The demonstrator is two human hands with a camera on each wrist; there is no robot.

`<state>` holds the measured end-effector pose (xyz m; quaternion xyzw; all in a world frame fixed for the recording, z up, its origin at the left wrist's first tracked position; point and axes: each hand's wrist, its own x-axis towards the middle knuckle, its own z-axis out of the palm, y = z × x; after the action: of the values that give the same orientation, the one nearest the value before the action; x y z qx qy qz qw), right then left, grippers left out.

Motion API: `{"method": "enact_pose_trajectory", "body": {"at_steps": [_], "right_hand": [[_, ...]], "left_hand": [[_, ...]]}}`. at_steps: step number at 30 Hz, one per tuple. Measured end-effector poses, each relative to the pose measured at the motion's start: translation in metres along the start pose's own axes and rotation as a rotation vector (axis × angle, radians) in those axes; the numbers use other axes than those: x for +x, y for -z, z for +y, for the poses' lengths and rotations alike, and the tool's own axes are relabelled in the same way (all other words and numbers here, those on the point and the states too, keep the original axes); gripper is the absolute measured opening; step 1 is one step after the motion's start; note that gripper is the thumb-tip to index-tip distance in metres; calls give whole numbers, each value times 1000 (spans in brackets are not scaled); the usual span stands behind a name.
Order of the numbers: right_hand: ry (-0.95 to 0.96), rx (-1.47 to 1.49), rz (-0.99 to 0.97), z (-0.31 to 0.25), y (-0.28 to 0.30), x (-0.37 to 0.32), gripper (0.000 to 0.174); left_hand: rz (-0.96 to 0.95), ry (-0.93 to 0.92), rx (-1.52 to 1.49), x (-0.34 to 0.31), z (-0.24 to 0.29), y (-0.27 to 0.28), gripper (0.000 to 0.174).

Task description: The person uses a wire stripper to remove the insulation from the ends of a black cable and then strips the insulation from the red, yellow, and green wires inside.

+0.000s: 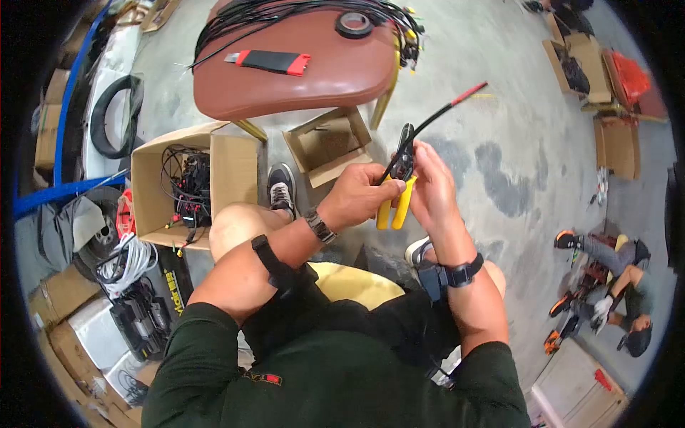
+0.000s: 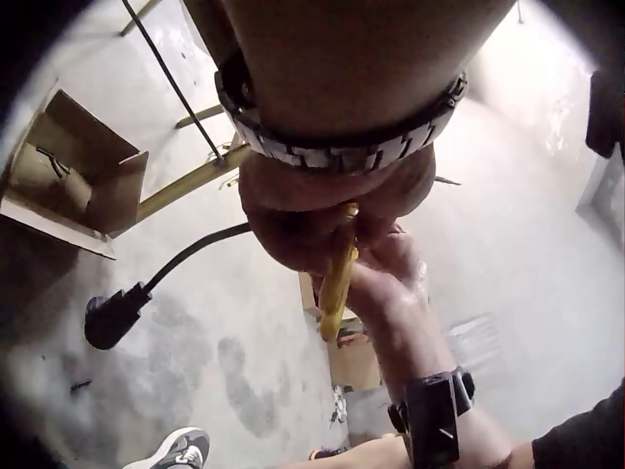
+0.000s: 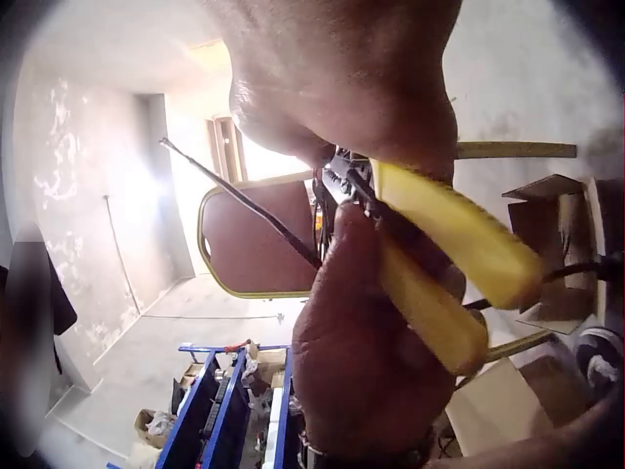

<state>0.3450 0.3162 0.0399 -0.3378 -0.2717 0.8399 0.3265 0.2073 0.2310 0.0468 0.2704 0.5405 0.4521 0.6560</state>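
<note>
My left hand [image 1: 360,194] pinches a black cable [image 1: 434,118] between thumb and fingers, together with yellow-handled wire strippers [image 1: 394,208]. The cable slants up past the tool's head to a red end. On its other side a black plug [image 2: 115,318] dangles below my left hand in the left wrist view. My right hand [image 1: 435,187] lies against the strippers' other side, its fingers fairly straight and pointing up. In the right wrist view, the two yellow handles [image 3: 454,234] stand spread apart, and my left thumb covers part of the pivot.
Ahead, a brown padded seat [image 1: 300,91] bears black cables [image 1: 250,28], a tape roll [image 1: 354,26] and a flat red-and-black tool [image 1: 272,61]. Cardboard boxes [image 1: 235,167] [image 1: 332,146] stand on the floor. Another person [image 1: 628,285] sits low at the right.
</note>
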Motion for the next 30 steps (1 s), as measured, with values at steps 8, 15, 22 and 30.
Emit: {"method": "enact_pose_trajectory", "body": {"at_steps": [8, 15, 22, 30], "right_hand": [[-70, -287, 9, 0, 3, -2, 24], [14, -417, 1, -6, 5, 5, 19], [28, -954, -6, -13, 0, 15, 15], [240, -1489, 102, -22, -32, 19, 14]], "left_hand": [[205, -224, 80, 11, 2, 5, 22], [319, -280, 274, 6, 12, 4, 27], [308, -282, 273, 7, 8, 7, 25], [357, -135, 142, 16, 2, 1, 17]]}}
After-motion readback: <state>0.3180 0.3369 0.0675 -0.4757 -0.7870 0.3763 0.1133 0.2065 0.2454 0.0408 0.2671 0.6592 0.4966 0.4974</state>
